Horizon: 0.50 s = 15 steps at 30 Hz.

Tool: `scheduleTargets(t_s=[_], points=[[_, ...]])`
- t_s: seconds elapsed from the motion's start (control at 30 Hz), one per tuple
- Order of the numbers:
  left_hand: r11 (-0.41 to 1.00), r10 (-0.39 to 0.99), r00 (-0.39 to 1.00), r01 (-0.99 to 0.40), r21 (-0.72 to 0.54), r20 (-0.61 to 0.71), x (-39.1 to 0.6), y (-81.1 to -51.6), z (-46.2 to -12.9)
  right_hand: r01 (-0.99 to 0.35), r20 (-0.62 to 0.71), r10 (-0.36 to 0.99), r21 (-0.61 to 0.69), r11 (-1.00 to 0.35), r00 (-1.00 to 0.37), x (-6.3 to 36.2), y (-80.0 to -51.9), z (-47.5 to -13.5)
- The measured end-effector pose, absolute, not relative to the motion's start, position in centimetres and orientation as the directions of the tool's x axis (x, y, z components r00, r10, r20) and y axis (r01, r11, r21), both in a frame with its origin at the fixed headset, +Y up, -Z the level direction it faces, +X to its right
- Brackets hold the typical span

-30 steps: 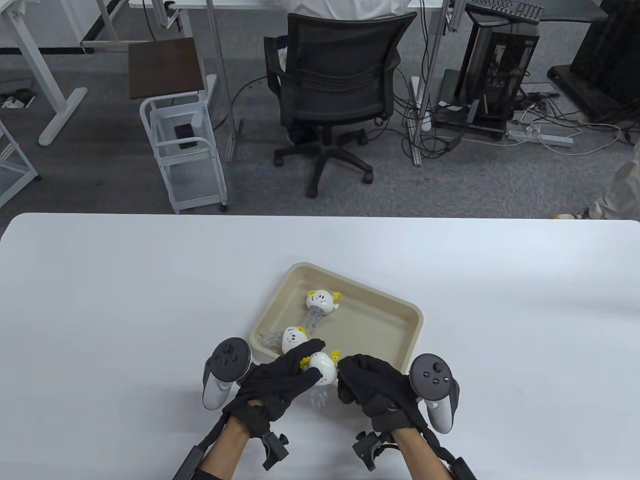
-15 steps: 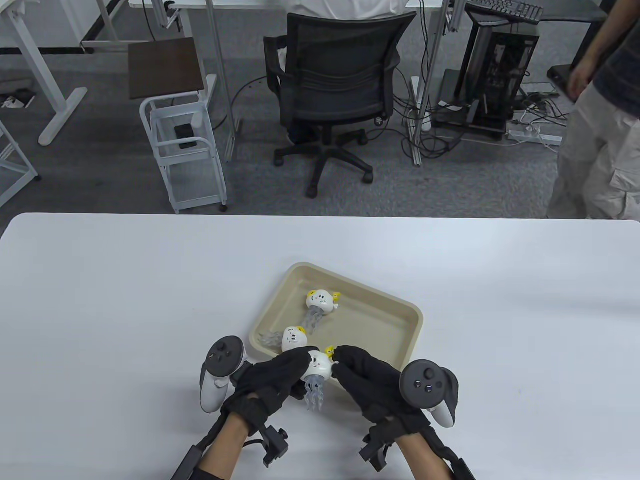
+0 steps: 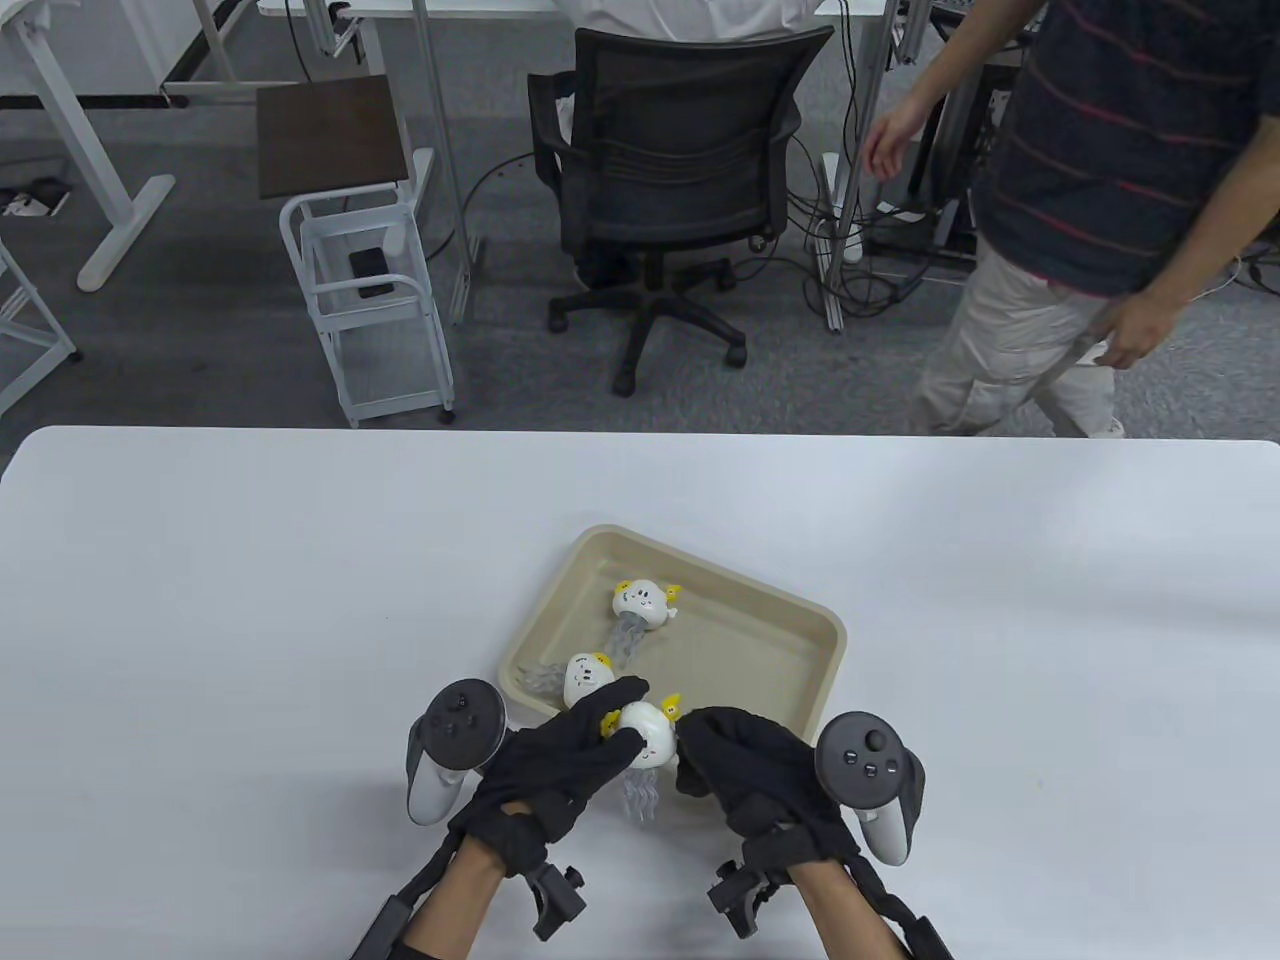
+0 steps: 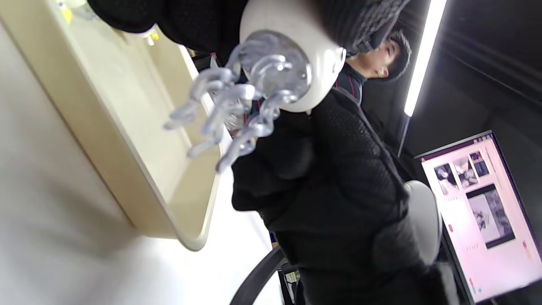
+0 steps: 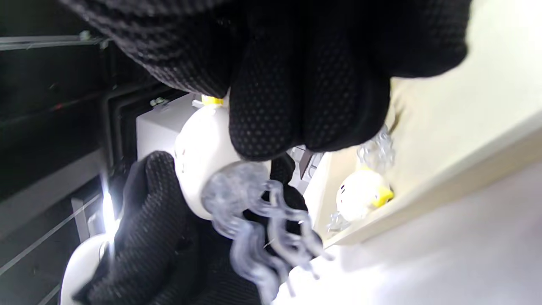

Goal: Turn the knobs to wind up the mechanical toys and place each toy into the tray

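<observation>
Just off the tray's (image 3: 820,640) near edge, both gloved hands held one white jellyfish toy (image 3: 648,735) above the table (image 3: 250,600). The left hand (image 3: 560,765) had its fingers curled around the toy's left side, one finger lying across the top of the dome. The right hand (image 3: 745,765) met the toy's right side with its fingers bunched together at the yellow knob (image 3: 671,709); in the right wrist view the fingertips (image 5: 296,123) pressed close against the dome (image 5: 199,148), though whether they pinched the knob itself could not be told. The toy's clear tentacles (image 3: 642,795) hung down between the two hands, and in the left wrist view they (image 4: 228,114) dangled free beside the tray's wall (image 4: 106,140).

Two more toys of the same kind lay inside the tray: one (image 3: 642,598) near the middle, and another (image 3: 586,675) in the near left corner, just beside the left hand's fingertips. A tracker sat on the back of each hand, the left (image 3: 452,740) and the right (image 3: 872,780).

Beyond the table stood an office chair (image 3: 670,160) and a white cart (image 3: 365,280), and a person (image 3: 1090,200) in a striped shirt was at the far right.
</observation>
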<state>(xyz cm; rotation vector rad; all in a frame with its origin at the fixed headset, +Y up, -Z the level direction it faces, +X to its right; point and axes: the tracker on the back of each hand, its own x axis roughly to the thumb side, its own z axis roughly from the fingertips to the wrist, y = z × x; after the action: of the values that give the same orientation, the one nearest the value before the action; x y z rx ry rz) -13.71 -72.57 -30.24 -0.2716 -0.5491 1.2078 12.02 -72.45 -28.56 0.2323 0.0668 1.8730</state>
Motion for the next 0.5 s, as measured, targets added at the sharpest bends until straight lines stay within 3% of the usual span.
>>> scheduleTargets(t_s=[0.13, 0.23, 0.5], points=[[0.327, 0.943, 0.251, -0.812, -0.483, 0.217, -13.8, -72.9, -30.4, -0.930, 0.137, 0.943, 0.173, -0.325, -0.304, 12.1, -72.4, -28.7], [0.245, 0.970, 0.213, -0.835, -0.492, 0.120, -14.1, -73.5, -30.6, -0.884, 0.238, 0.878, 0.122, -0.452, -0.416, 11.8, -71.9, -28.3], [0.042, 0.994, 0.087, -0.847, -0.530, -0.060, -14.9, -74.5, -31.1, -0.786, 0.432, 0.746, 0.122, -0.606, -0.507, 11.1, -71.0, -27.9]])
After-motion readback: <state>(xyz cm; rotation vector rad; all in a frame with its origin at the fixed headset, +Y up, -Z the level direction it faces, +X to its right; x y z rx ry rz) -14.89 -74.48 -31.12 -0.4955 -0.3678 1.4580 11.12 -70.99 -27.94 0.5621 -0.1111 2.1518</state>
